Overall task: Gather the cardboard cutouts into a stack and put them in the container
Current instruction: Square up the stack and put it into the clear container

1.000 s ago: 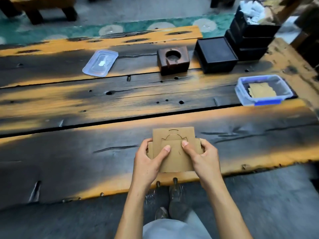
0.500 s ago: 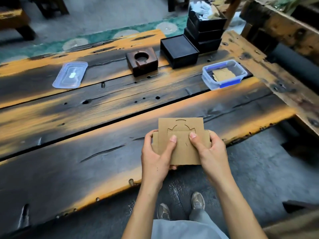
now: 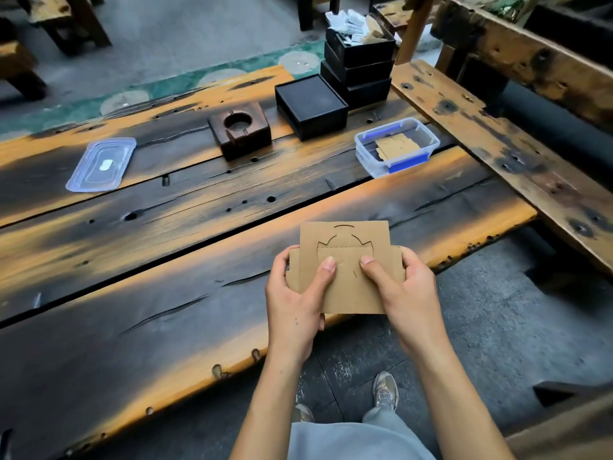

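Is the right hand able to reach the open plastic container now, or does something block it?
Probably yes. The container stands lidless, ahead and right of the right hand, with only bare tabletop between. But both hands grip the cardboard stack, so it must travel along.

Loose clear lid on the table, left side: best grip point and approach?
Judging from the head view, take the lid by its near short edge, coming from the person's side with the left hand. It lies flat on the table with nothing beside it, so its thin raised rim is the only purchase: thumb on top, fingers slipped under the rim.
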`<action>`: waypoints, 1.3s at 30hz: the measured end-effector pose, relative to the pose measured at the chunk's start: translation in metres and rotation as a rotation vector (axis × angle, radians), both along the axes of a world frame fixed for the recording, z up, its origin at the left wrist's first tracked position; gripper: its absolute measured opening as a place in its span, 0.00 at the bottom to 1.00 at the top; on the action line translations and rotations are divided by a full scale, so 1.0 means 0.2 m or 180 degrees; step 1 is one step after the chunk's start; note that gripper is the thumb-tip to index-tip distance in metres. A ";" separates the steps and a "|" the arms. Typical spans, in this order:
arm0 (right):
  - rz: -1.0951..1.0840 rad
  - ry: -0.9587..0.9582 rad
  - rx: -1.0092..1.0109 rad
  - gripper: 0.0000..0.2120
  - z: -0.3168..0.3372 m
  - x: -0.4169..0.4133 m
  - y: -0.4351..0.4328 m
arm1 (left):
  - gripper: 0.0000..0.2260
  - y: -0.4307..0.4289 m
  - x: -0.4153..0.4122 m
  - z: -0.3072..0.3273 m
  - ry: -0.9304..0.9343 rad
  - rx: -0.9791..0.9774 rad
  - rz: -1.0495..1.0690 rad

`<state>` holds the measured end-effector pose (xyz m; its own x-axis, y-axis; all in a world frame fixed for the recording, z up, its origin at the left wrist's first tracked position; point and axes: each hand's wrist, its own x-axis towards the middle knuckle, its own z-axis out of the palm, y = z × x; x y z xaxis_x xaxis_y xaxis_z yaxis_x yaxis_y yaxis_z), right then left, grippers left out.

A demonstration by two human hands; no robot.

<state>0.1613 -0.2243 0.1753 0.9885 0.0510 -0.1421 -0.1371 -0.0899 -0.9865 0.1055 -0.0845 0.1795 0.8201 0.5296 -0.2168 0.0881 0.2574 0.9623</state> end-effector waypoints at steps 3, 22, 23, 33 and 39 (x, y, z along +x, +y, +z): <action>-0.0039 -0.0061 -0.0055 0.15 0.00 0.10 -0.11 | 0.15 -0.12 0.09 0.01 -0.0027 -0.0023 0.0031; -0.0421 -0.0151 -0.0051 0.26 0.02 0.52 -0.96 | 0.20 -1.02 0.55 0.00 -0.0100 0.0216 0.0311; -0.0419 -0.0113 -0.0022 0.25 0.02 0.53 -0.98 | 0.21 -1.04 0.57 0.00 -0.0073 0.0251 0.0308; -0.0572 0.0089 0.0052 0.23 -0.05 0.74 -1.10 | 0.22 -1.14 0.79 -0.06 0.0002 0.0303 0.0181; -0.0653 0.0070 0.0023 0.21 -0.08 0.96 -1.12 | 0.22 -1.14 1.04 -0.12 0.0095 0.0310 0.0037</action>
<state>0.3540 -0.4482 0.1601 0.9750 -0.1499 -0.1641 -0.1733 -0.0508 -0.9835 0.3139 -0.3122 0.1551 0.8077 0.5588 -0.1881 0.1148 0.1639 0.9798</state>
